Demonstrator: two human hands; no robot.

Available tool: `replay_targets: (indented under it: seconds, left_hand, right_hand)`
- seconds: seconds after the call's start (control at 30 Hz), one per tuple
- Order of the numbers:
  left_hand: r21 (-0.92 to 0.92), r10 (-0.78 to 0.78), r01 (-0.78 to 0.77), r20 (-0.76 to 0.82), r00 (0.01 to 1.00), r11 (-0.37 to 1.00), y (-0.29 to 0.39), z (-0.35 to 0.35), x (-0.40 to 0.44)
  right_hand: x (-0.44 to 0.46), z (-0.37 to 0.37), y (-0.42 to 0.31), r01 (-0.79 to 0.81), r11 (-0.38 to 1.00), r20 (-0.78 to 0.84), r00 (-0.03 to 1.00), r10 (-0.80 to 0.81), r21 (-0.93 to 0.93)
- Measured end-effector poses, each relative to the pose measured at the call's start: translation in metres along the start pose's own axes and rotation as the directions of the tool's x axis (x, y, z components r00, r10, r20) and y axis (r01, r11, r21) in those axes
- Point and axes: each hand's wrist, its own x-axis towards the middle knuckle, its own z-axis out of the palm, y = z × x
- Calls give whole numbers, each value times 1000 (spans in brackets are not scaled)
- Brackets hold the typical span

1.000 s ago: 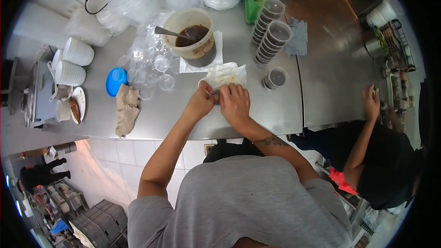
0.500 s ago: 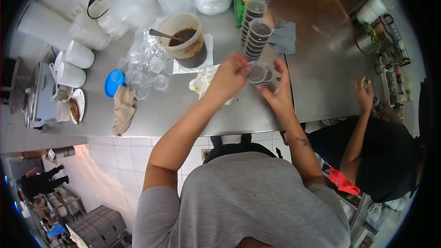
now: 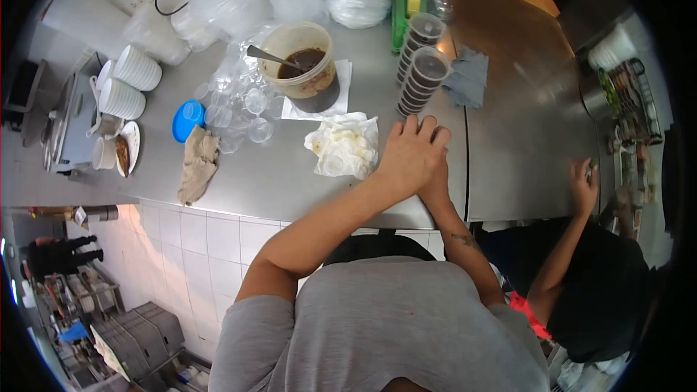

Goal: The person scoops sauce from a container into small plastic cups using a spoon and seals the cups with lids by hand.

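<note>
My left hand (image 3: pixel 410 156) is over my right hand (image 3: pixel 437 183), near the front edge of the steel counter. The left fingers curl down over the right hand. Whatever lies between the two hands is hidden, and most of the right fingers are covered. Just beyond my fingertips stand two stacks of small clear lidded cups with dark contents, a nearer cup stack (image 3: pixel 421 83) and a farther cup stack (image 3: pixel 419 40). A crumpled white paper towel (image 3: pixel 343 147) with brownish stains lies left of my left wrist.
A tub of dark sauce (image 3: pixel 330 76) with a spoon handle sticking out stands on white paper. Clear plastic lids (image 3: pixel 254 101), a blue lid (image 3: pixel 187 120) and a beige cloth (image 3: pixel 197 167) lie leftward. A grey cloth (image 3: pixel 468 78) is right of the cups. A co-worker's hand (image 3: pixel 583 185) is at right.
Half a second ago my hands were apart, with clear round plastic pieces at the fingers. Now the left hand has come over the right, hiding those pieces. The camera view has shifted slightly.
</note>
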Motion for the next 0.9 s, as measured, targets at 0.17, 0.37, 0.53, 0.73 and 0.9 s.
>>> replay_targets:
  seconds: [0.17,0.37,0.53,0.73,0.9]
  left_hand:
    - [-57,16,-14,31,999,998,-1,-4,2]
    - [-201,-322,293,-127,938,935,-23,-34,-28]
    - [-68,-562,569,97,821,819,-48,20,-75]
    - [-508,-529,520,141,837,687,-76,-12,-94]
    - [-765,-528,597,412,743,242,-110,-37,-102]
  right_hand:
    - [-14,9,27,-51,998,148,987,54,-24]
    - [-9,-7,19,-220,953,-39,972,233,206]
    - [-49,-35,-2,-171,942,-159,962,223,288]
    - [-32,-6,-35,-269,754,193,963,190,600]
    - [18,26,-57,15,910,36,999,-33,415]
